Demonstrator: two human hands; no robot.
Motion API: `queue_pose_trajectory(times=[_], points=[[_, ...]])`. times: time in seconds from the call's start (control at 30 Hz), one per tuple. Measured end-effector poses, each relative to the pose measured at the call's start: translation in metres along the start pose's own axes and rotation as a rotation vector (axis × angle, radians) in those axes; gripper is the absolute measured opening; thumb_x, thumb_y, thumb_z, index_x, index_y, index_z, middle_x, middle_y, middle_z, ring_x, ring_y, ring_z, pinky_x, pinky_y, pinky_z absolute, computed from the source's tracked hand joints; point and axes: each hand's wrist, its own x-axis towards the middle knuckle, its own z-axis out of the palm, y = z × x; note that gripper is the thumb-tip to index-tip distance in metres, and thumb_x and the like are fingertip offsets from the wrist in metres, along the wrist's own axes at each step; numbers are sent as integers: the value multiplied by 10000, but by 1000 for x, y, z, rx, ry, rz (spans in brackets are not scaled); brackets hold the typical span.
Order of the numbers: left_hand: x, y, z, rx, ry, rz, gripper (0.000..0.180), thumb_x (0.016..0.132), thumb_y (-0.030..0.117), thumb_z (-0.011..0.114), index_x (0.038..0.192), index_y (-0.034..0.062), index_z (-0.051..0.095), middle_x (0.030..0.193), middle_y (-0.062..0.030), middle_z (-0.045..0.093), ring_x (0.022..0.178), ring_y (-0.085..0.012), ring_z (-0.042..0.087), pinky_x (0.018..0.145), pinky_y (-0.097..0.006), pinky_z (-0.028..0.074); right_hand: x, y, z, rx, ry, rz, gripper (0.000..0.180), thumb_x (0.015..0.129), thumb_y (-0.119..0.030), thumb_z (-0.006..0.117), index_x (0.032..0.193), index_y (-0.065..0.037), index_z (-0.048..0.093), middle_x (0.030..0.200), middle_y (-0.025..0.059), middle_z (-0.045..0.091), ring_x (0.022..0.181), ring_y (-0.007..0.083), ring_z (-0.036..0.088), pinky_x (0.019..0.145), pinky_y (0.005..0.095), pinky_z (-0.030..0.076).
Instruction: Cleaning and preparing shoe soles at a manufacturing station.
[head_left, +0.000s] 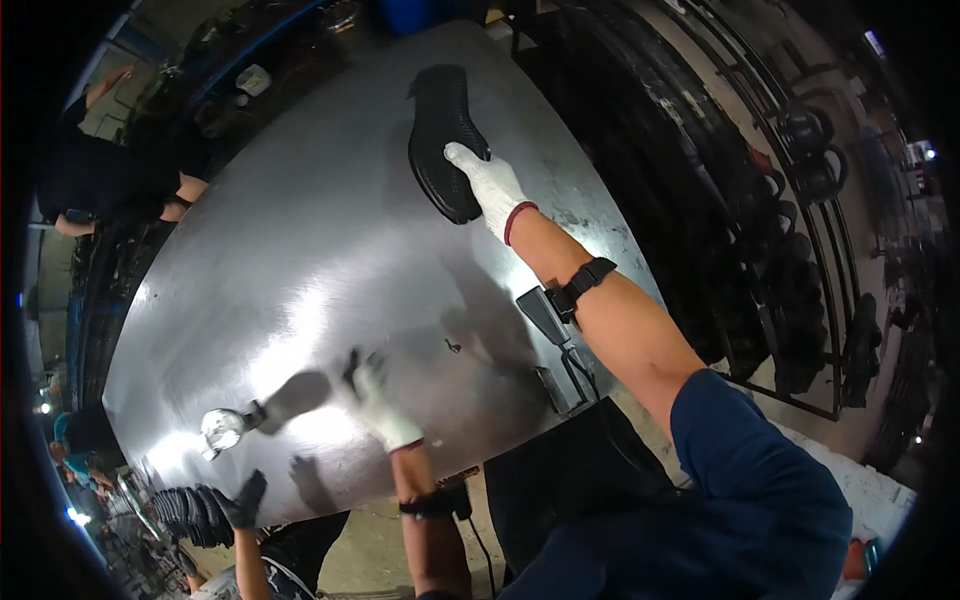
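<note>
A black shoe sole [440, 120] with a textured surface is in my right hand [490, 190], which wears a white knit glove with a red cuff. My thumb lies on top of the sole near its edge, and the other fingers are hidden beneath it. The sole is over the far part of a shiny metal table [370, 200]. Closer to me, my left hand [378, 405], also in a white glove, is over the table's near part. Motion smears its fingers, and a dark patch by them cannot be made out.
A black-handled tool [545, 318] is at the table's near right edge. At the lower left, another person's dark-gloved hand [242, 500] is beside several stacked black soles [185, 515]. A bright round object [224, 430] stands nearby. Racks [815, 200] line the right; another person [120, 165] is left.
</note>
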Motion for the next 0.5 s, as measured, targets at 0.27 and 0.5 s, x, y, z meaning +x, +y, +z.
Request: queue_pose_trajectory(times=[0.27,0.5], points=[[60,-90,152,182,-631,-94,480,1102,214,507,1472,-92,524,1386,-192,674,1179,-252,689,1052,-343,525,-184,37,-162,-239,-305,165,902,913,-305,801,1597,86,362,1501,193,588,1356,233,576,1176,355,423],[-44,-117,154,819,-848,296,302,1010,218,600,1067,-34,758,952,-150,774,839,-231,715,797,-346,561,-274,-14,-165,-998,-174,-58,1107,797,-412,886,1624,28,294,1510,332,512,1461,411,488,1222,434,397]])
